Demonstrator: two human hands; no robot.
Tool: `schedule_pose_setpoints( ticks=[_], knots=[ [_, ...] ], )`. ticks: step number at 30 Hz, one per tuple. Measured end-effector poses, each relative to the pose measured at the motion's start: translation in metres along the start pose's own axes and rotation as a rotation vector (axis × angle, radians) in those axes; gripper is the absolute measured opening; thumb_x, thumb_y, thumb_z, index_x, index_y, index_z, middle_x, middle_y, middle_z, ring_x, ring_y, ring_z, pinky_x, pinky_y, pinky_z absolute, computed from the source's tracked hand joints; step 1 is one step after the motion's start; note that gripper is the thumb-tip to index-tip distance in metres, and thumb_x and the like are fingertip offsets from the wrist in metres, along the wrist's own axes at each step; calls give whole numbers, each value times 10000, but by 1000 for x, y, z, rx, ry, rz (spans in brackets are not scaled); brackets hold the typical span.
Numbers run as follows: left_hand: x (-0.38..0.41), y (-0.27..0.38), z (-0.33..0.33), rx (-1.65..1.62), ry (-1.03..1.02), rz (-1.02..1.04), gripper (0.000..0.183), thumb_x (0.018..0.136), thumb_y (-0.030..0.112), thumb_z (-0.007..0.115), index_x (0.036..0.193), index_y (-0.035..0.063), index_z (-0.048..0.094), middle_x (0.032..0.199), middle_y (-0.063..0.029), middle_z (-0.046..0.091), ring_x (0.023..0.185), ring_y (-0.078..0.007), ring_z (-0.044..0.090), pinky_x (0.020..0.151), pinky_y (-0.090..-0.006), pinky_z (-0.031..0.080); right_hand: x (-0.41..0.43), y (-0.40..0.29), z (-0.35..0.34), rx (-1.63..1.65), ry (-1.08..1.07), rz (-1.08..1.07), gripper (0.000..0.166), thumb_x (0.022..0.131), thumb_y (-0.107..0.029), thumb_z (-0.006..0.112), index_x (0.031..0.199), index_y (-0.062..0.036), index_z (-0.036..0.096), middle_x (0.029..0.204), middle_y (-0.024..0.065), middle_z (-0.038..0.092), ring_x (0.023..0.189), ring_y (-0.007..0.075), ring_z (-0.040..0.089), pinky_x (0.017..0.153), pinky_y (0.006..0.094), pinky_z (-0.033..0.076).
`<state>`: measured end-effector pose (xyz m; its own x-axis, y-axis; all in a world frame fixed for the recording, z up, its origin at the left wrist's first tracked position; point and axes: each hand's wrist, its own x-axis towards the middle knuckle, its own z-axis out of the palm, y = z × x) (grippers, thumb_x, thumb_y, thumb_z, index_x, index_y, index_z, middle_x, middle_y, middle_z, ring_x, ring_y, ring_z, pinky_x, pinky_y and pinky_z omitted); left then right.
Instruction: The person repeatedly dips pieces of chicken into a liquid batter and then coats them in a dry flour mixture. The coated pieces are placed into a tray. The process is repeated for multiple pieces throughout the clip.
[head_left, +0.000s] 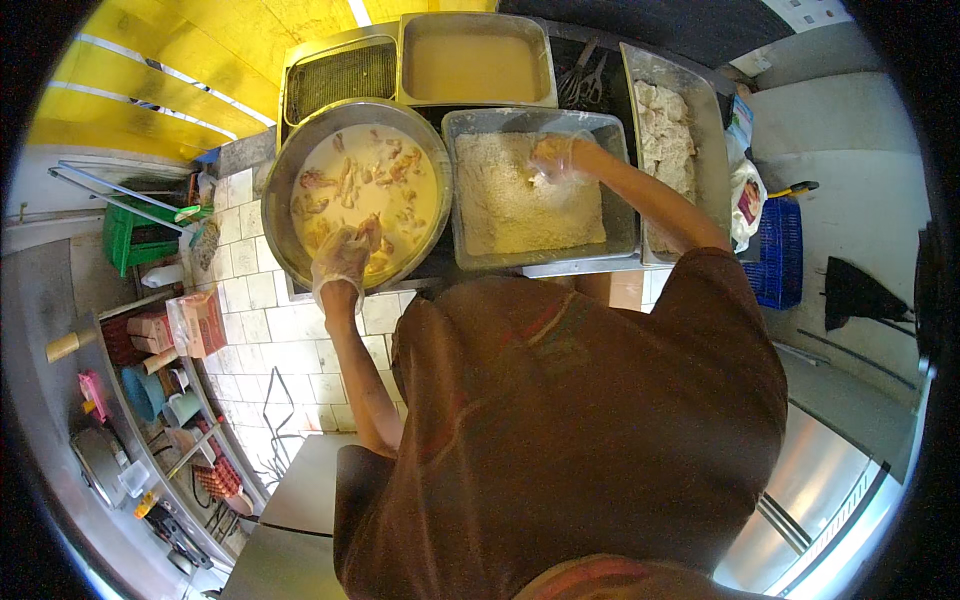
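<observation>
My left hand (343, 257), in a clear plastic glove, holds a piece of raw meat (370, 229) at the near edge of a large round metal bowl (271, 217). Several raw meat pieces lie in the bowl's pale, milky liquid (322, 154). Over the rectangular tub (480, 262) to the right, my right hand (564, 156), gloved too, is at the flour-like coating (510, 202). A brownish piece shows at its fingers, which the glove partly hides. I cannot tell how firmly it is gripped.
Behind stand a wire-mesh basket (341, 75) and a metal pan of cloudy liquid (476, 67). Whisks and tongs (585, 79) lie beside the pan. At the right is a metal tray (705, 127) of floured pieces (664, 135), with a blue plastic crate (780, 255) beyond.
</observation>
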<state>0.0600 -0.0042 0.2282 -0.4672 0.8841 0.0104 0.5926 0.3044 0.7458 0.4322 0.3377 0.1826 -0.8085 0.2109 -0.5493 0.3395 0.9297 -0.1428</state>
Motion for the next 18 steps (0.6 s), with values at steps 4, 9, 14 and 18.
schedule_pose_setpoints(
  ticks=[4,9,14,18],
  knots=[
    [12,24,-9,120,-92,-119,339,826,218,744,1118,53,695,1063,-167,710,957,-340,680,830,-390,530,-45,-12,-22,221,145,138,288,767,-165,677,1036,-65,653,916,169,692,879,354,679,793,455,551],
    [22,-3,-8,81,-130,-51,369,839,231,732,1162,59,685,1104,-143,710,998,-313,679,867,-391,521,-72,-35,-45,-240,373,71,527,808,-220,651,1288,-51,513,826,174,680,811,339,675,764,479,525],
    [34,27,-18,267,-200,18,334,887,202,672,1193,69,675,1186,-130,691,1074,-288,658,919,-366,505,-82,-77,-84,-144,226,364,819,858,-237,640,1536,6,250,831,186,680,915,345,644,857,461,504],
    [35,23,-23,167,-158,69,361,838,184,730,1163,35,678,1168,-167,694,1075,-309,659,924,-370,499,-86,-89,-72,-201,501,362,830,893,-279,623,1530,52,206,843,197,683,1039,383,606,913,474,480]
  ],
)
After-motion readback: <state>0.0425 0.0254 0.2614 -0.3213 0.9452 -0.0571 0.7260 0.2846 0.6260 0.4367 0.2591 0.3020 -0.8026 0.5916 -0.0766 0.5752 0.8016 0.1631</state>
